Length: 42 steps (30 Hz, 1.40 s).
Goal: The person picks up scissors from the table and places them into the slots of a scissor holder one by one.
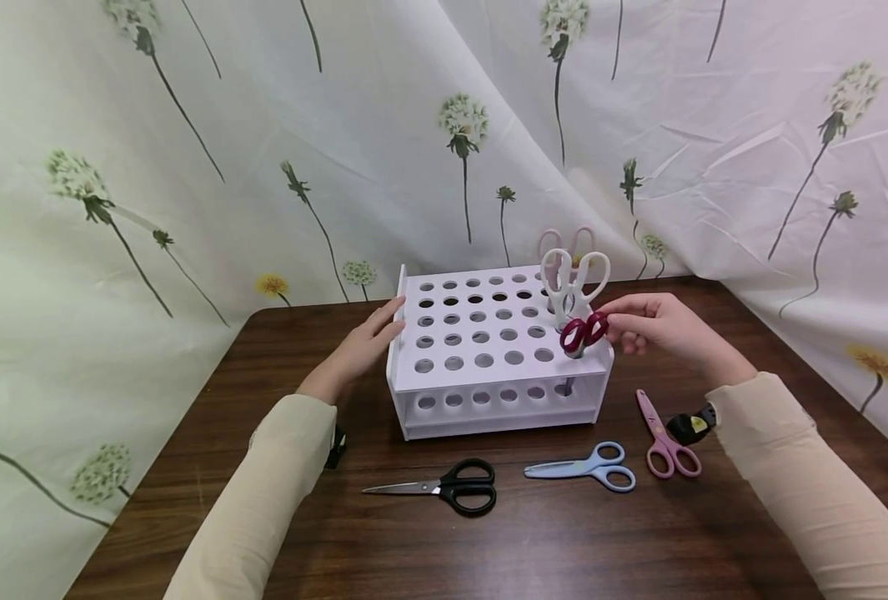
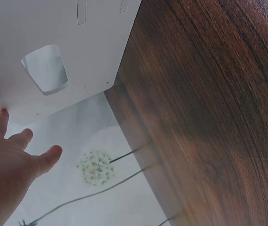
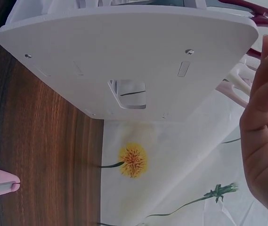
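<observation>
The right hand (image 1: 661,325) appears to pinch one loop of the scissors with dark-red plastic handles (image 1: 583,337), whose metal blades drop through the front right-hand hole of the white, two-tiered plastic rack (image 1: 481,377). Below the rack's top plate, the blades show near the lower tier's rightmost hole; whether they have passed into it is unclear. The loops stand tilted, so the grip is best kept light while the blades are turned upright, lined up with both holes, then let down without forcing.

The left hand (image 1: 361,346), fingers fairly straight and slightly spread, rests on the rack's left side panel — a good brace, needing only gentle pressure. Just behind them in the rack stand scissors with white plastic handles (image 1: 566,296) — crowded enough that the loops could snag; a slight turn away should help.
</observation>
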Each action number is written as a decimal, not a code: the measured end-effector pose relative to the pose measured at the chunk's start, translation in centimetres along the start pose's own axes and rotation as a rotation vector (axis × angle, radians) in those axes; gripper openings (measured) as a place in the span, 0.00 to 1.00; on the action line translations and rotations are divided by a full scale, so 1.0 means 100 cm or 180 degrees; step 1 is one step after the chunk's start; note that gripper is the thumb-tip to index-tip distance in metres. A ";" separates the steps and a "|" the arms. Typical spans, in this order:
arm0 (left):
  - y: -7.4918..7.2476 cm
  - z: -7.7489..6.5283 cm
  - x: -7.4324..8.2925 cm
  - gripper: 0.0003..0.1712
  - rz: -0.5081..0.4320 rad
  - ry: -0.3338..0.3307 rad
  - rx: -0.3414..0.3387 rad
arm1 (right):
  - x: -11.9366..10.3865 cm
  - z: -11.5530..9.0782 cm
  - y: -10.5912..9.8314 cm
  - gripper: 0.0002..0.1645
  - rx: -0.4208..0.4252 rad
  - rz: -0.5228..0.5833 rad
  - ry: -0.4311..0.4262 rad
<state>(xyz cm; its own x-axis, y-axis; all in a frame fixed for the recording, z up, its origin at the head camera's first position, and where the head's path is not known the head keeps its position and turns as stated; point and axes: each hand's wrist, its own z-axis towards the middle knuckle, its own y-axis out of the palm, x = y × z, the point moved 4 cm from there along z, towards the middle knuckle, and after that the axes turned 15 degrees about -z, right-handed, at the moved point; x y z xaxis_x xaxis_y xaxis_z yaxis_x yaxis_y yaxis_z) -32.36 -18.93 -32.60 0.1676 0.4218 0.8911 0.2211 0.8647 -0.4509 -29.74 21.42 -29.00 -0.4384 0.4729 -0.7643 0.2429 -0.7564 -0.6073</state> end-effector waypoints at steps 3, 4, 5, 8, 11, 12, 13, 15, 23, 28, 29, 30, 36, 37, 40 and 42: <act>0.000 0.000 0.000 0.33 -0.0002 -0.0003 0.0001 | 0.001 0.000 -0.001 0.11 0.0003 -0.0007 0.0016; 0.000 0.000 0.000 0.33 -0.0003 -0.0004 -0.0001 | 0.001 -0.001 -0.001 0.11 0.0006 -0.0010 0.0018; 0.000 0.000 0.000 0.33 -0.0005 -0.0005 0.0000 | 0.001 -0.001 -0.001 0.10 0.0011 -0.0007 0.0018; 0.001 0.001 0.000 0.33 -0.0002 -0.0002 0.0007 | 0.002 -0.002 -0.003 0.09 0.0025 0.0002 0.0001; 0.001 0.001 -0.001 0.33 0.0025 -0.0013 0.0011 | 0.004 -0.002 -0.004 0.08 0.0029 0.0002 -0.0034; 0.000 0.002 -0.001 0.33 0.0038 -0.0012 0.0015 | 0.005 -0.003 -0.004 0.09 0.0032 0.0003 -0.0049; 0.000 0.002 -0.001 0.32 0.0051 -0.0011 0.0014 | 0.005 -0.003 -0.004 0.09 0.0032 0.0002 -0.0059; 0.000 0.001 -0.001 0.32 0.0075 -0.0003 0.0008 | 0.005 -0.004 -0.005 0.09 0.0028 0.0001 -0.0076; 0.000 0.001 -0.001 0.34 0.0088 -0.0005 -0.0019 | 0.007 -0.010 -0.008 0.12 0.0048 -0.0069 0.0006; 0.000 0.001 0.000 0.33 0.0080 -0.0008 -0.0021 | 0.008 -0.014 -0.010 0.10 0.0069 -0.0114 0.0060; 0.000 0.001 0.000 0.33 0.0079 -0.0004 -0.0020 | 0.008 -0.015 -0.011 0.09 0.0072 -0.0136 0.0068; 0.000 0.001 0.000 0.33 0.0079 -0.0001 -0.0020 | 0.008 -0.015 -0.011 0.09 0.0074 -0.0147 0.0072; -0.001 0.001 0.000 0.34 0.0050 -0.0009 -0.0026 | 0.013 -0.018 -0.013 0.09 0.0074 -0.0154 0.0101; -0.001 0.001 -0.001 0.34 0.0041 -0.0013 -0.0026 | 0.015 -0.019 -0.014 0.09 0.0074 -0.0153 0.0115; -0.001 0.001 -0.001 0.34 0.0033 -0.0002 -0.0030 | 0.019 -0.020 -0.014 0.09 0.0072 -0.0182 0.0176; 0.000 0.001 0.000 0.34 0.0022 0.0003 -0.0036 | 0.022 -0.021 -0.015 0.09 0.0066 -0.0221 0.0226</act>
<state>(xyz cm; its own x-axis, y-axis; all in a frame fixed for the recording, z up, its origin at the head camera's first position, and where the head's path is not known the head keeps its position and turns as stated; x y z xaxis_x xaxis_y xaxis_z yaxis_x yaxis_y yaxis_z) -32.43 -18.95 -32.61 0.1701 0.4274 0.8879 0.2310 0.8586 -0.4576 -29.19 24.53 -30.24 -0.3911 0.5548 -0.7343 0.1959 -0.7295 -0.6554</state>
